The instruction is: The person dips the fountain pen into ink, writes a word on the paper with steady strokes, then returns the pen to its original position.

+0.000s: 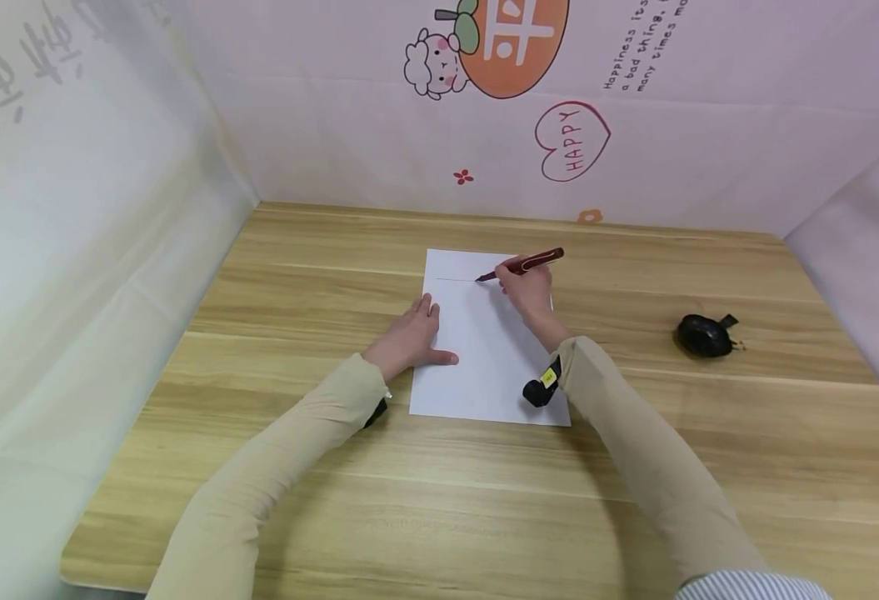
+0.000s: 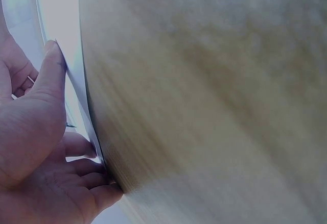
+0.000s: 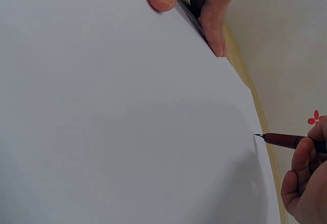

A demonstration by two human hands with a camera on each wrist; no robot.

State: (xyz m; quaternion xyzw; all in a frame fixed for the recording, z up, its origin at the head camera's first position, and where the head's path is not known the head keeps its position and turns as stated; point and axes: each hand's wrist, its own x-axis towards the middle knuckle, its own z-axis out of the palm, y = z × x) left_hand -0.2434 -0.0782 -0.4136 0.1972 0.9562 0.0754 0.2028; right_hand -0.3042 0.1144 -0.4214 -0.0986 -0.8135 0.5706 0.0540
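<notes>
A white sheet of paper [image 1: 484, 358] lies on the wooden table, with a thin straight line [image 1: 454, 279] across its upper left part. My right hand [image 1: 526, 292] pinches a dark red fountain pen [image 1: 536, 260] near the sheet's top right. In the right wrist view, the pen's nib [image 3: 259, 135] is right at the paper surface. My left hand [image 1: 412, 333] rests on the left edge of the sheet, thumb spread over the paper. The left wrist view shows its thumb [image 2: 51, 63] on the paper and other fingers [image 2: 104, 196] reaching the table.
A small rounded black object [image 1: 704, 335] lies on the right side of the wooden table [image 1: 297, 333]. A white printed cloth [image 1: 334, 125] hangs along the table's back edge, and pale cloth [image 1: 72, 250] hangs at the left side.
</notes>
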